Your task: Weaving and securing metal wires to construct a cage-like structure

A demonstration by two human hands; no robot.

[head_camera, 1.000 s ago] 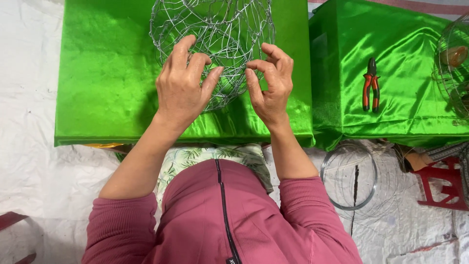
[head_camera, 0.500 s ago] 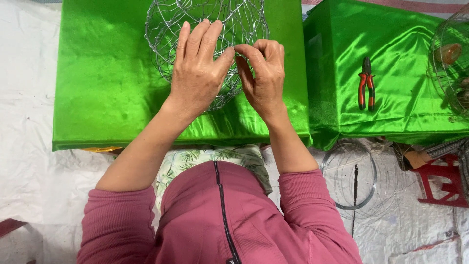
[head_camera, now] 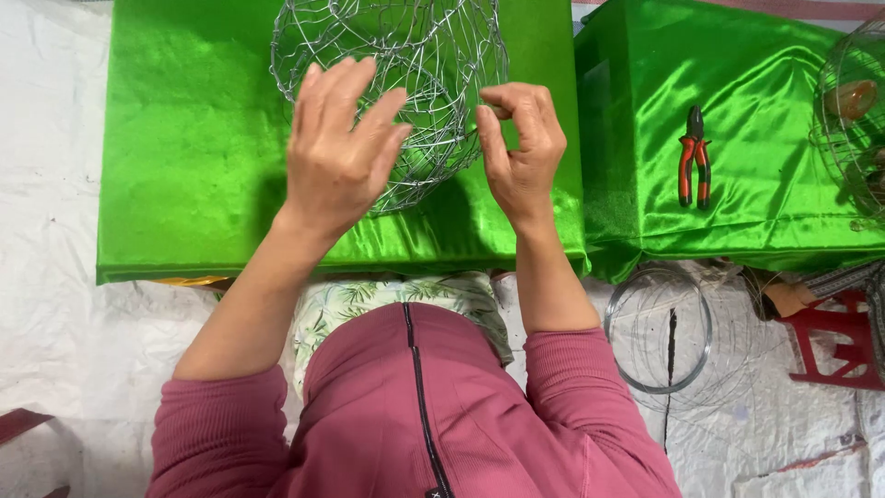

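Fingers (head_camera: 493,138) of the right hand (head_camera: 521,152) pinch the silvery wire-mesh basket (head_camera: 406,65) (rounded, open weave); left hand (head_camera: 336,157) spread.

Premises: an informal craft workshop for wirework, set up at floor level. Evidence: two low worktops (head_camera: 184,184) draped in shiny green satin; a half-formed wire mesh basket (head_camera: 396,83) on the nearer one; red-handled pliers (head_camera: 693,157) on the second; a coil of bare wire (head_camera: 659,327) on the white sheeting (head_camera: 55,323) covering the floor; another wire frame (head_camera: 853,111) at the right edge.
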